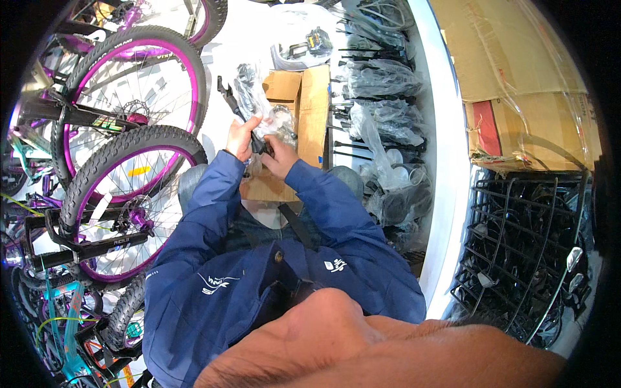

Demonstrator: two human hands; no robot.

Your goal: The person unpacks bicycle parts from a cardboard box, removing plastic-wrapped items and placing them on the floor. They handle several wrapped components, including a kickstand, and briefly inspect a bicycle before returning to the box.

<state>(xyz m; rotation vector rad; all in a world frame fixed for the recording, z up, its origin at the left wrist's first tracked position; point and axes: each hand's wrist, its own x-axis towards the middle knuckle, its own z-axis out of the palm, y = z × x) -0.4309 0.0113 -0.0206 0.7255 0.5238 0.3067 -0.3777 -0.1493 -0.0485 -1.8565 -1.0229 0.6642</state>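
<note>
A slim black bar-shaped bike part (229,97) slants up and left from between my hands, beside a crumpled clear plastic bag (249,84). My left hand (239,139) is closed round the part's lower half. Just to the right, my right hand (281,158) pinches its lower end with bent fingers. The exact kind of part cannot be made out, and my fingers hide some of it. Directly beyond and under my hands stands an open cardboard box (314,110), with more clear plastic (283,121) inside it.
Bikes with purple-rimmed wheels (136,200) crowd the left. Several plastic-wrapped bundles of black rods (388,123) lie right of the box. A black and yellow tool (317,42) lies beyond it. At far right, a large carton (530,123) sits above a black wire basket (517,246).
</note>
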